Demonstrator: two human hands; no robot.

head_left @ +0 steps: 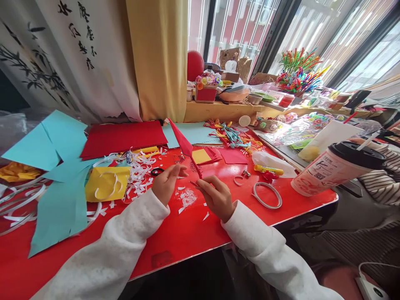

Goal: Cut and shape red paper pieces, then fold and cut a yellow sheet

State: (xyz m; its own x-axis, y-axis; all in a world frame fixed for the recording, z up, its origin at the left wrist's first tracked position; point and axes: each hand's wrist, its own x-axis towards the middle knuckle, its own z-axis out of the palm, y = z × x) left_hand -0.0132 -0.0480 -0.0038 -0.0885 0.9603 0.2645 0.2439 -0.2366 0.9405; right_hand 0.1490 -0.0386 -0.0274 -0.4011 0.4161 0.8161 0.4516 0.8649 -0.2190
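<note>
My right hand [217, 198] pinches the lower end of a folded red paper [182, 141]. The paper stands up and tapers to a point at the upper left, with a thin strip running down to my fingers. Left of it, my left hand [166, 184] hovers with fingers loosely stretched toward the paper, apart from it. A black ring-shaped handle [156, 171] shows beside that hand, partly hidden. White paper scraps [187, 198] lie on the red table [187, 246] under both hands. Behind the right hand are a yellow paper square [201, 156] and red paper [234, 156].
Light-blue sheets [64, 208], yellow paper [108, 184] and white shreds [140, 168] spread over the left. Red sheets [125, 138] lie behind. Right are a tape-like roll [267, 195], a yellow glue stick [268, 169] and a tilted drink cup [331, 171]. A person's striped sleeve [383, 179] shows far right.
</note>
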